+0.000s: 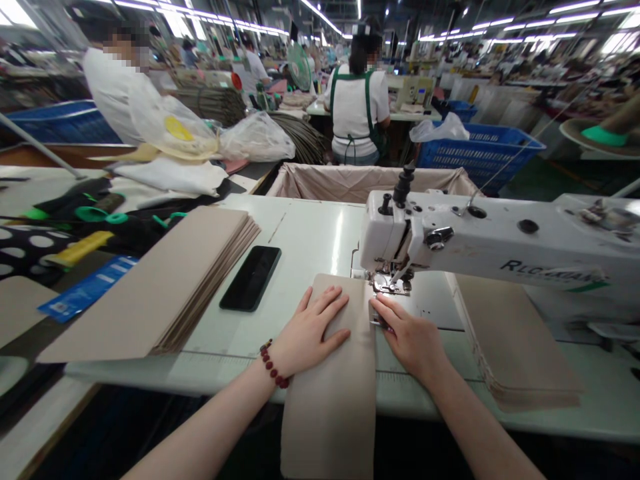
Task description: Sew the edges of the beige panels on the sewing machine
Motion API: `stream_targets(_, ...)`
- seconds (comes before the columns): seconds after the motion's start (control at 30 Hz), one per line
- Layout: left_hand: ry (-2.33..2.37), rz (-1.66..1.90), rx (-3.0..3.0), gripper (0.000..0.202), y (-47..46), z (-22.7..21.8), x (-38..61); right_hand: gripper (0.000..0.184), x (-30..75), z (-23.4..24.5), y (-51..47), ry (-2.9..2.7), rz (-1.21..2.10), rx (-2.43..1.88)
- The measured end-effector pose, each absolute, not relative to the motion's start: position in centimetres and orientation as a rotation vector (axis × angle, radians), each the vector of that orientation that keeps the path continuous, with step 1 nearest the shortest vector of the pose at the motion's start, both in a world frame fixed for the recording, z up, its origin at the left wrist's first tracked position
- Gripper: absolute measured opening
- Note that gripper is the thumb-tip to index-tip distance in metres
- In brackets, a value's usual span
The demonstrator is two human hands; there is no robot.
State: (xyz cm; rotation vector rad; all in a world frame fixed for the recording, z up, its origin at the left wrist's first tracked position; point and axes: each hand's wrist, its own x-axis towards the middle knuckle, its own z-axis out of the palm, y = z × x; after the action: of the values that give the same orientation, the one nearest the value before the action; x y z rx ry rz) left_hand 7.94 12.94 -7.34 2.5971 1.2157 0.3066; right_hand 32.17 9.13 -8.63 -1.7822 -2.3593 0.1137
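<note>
A long beige panel [333, 413], fabric or leather-like, lies on the sewing table, its far right edge beside the presser foot [393, 285]. The near end hangs over the table's front edge. Flat on the panel rests my left hand [313, 327], fingers spread, with a dark red bead bracelet on the wrist. My right hand [413, 337] is at the panel's right edge, just in front of the presser foot. Its fingers are held together, fingertips by a small metal part; what they grip, if anything, is hidden. The white sewing machine [480, 233] stands to the right.
Stacked beige panels [150, 280] lie at left, another stack [515, 340] under the machine arm. A black phone [250, 279] lies between the left stack and my hand. Behind the table are a cloth-lined bin [370, 183], a blue crate [475, 150] and co-workers [357, 100].
</note>
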Motion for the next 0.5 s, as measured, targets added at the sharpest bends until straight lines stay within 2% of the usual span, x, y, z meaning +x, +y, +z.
stream_targets(0.5,1.200,0.295,2.541,0.060,13.13,-7.34,7.61,0.061,32.07,-8.77,9.18,-2.346,0.106,-1.788)
